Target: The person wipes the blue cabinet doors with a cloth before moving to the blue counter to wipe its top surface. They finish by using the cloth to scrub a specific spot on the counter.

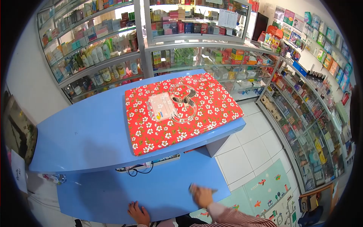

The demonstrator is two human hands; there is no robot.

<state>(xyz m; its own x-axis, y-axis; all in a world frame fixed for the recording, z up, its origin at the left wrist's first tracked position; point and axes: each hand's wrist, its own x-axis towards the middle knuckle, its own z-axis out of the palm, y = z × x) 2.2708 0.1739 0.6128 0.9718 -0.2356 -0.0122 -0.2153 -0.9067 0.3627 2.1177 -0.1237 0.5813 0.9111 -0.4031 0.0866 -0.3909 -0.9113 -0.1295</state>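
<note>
Head view: we have the left hand palm down at the near edge of the lower blue tabletop, fingers spread apart, nothing seen in their hold. Our right hand, out of a striped sleeve, is to its right over the same tabletop, fingers curled closed around a small greyish item; it pokes out on both sides of the hand, too blurred for us to say what it is, and we can't tell if it touches the surface. Beyond both hands, the upper blue tabletop carries a red flowered folder, lying flat and slightly askew, with a pale label and a dark bow-like print on the cover; it is well apart from our hands. Under the upper tabletop's edge we see a white tray with small things in it, and a black cable looping beside it. Right of the tabletops: white floor tiles and a printed mat with red planes. Glass cabinets full of boxes and bottles stand behind, more shelving down the right side
</note>
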